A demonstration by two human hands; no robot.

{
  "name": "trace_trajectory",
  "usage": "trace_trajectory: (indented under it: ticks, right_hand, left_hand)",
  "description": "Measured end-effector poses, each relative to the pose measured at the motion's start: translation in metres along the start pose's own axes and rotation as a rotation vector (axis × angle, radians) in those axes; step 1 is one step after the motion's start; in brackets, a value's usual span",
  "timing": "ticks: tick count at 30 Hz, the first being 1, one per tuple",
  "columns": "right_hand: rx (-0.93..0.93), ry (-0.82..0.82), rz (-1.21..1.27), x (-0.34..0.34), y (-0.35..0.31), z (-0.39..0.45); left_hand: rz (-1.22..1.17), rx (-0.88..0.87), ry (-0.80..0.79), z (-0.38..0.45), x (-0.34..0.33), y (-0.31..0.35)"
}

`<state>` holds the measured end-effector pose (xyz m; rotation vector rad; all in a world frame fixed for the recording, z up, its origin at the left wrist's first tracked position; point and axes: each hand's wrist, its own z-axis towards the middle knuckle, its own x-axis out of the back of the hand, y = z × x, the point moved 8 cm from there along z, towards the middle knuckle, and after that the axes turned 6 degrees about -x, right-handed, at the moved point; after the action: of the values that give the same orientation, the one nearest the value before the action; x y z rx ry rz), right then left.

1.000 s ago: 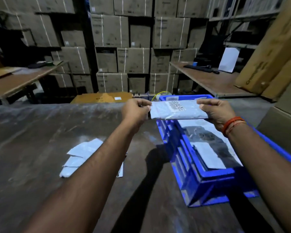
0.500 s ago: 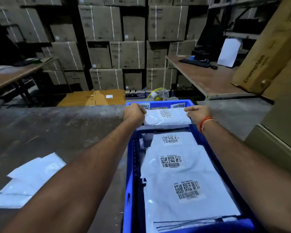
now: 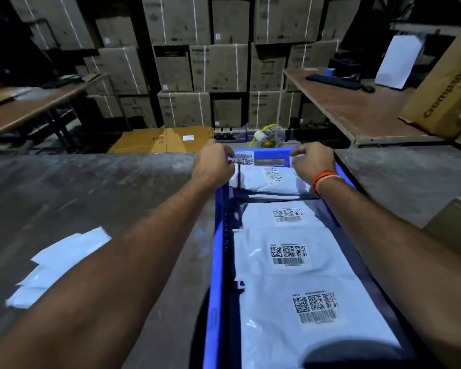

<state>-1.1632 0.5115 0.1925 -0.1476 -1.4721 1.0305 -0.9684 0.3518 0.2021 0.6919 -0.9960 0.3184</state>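
Two grips — L hand [image 3: 213, 164], R hand [image 3: 312, 162] — each pinching white packet [image 3: 261, 182] inside blue crate [image 3: 216, 249].

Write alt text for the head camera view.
The left hand and right hand pinch the two ends of a white barcoded packet at the far end of a blue crate filled with similar packets. On the table to the crate's left lie loose white packets; stacked cardboard boxes stand behind.
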Motion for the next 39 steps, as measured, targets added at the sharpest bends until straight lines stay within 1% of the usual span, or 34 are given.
trace_trajectory:
  ticks: [4,7,10,13,16,18,20,22,25,27,30,32,35,37,39]
  right_hand:
    - [0.282,-0.072,-0.061,-0.01,-0.081,-0.04]
    - [0.44,-0.121,-0.127,-0.034,-0.14,-0.086]
    - [0.482,-0.195,-0.158,-0.072,-0.193,-0.138]
    - [0.466,-0.276,-0.159,-0.122,-0.227,-0.18]
    - [0.446,-0.4,-0.147,-0.192,-0.24,-0.227]
    - [0.413,-0.467,-0.157,-0.239,-0.238,-0.259]
    - [0.403,-0.534,-0.196,-0.281,-0.231,-0.291]
    - [0.434,-0.611,-0.273,-0.316,-0.221,-0.318]
    - [0.504,-0.676,-0.418,-0.351,-0.212,-0.347]
    - [0.52,-0.66,-0.455,-0.355,-0.208,-0.355]
    - [0.444,-0.597,-0.388,-0.348,-0.204,-0.355]
    - [0.389,-0.534,-0.319,-0.336,-0.2,-0.348]
    - [0.397,-0.436,-0.237,-0.312,-0.2,-0.343]
    - [0.351,-0.422,-0.089,-0.29,-0.198,-0.342]
    - [0.301,-0.374,0.106,-0.264,-0.192,-0.339]
  left_hand:
    - [-0.033,-0.015,0.028,-0.018,0.034,-0.035]
    - [-0.042,-0.01,-0.01,-0.038,0.058,-0.075]
    - [-0.012,-0.027,-0.083,-0.065,0.081,-0.132]
    - [0.097,-0.073,-0.215,-0.102,0.09,-0.188]
    - [0.177,-0.111,-0.384,-0.145,0.083,-0.244]
    - [0.198,-0.093,-0.473,-0.171,0.076,-0.282]
    - [0.208,-0.087,-0.515,-0.192,0.069,-0.312]
    - [0.211,-0.119,-0.534,-0.207,0.06,-0.329]
    - [0.208,-0.171,-0.591,-0.224,0.047,-0.348]
    - [0.194,-0.193,-0.606,-0.231,0.043,-0.351]
    - [0.17,-0.203,-0.593,-0.237,0.037,-0.362]
    - [0.173,-0.221,-0.543,-0.237,0.039,-0.363]
    - [0.125,-0.177,-0.454,-0.234,0.049,-0.362]
    - [0.084,-0.143,-0.375,-0.232,0.058,-0.364]
    - [0.073,-0.156,-0.302,-0.229,0.063,-0.365]
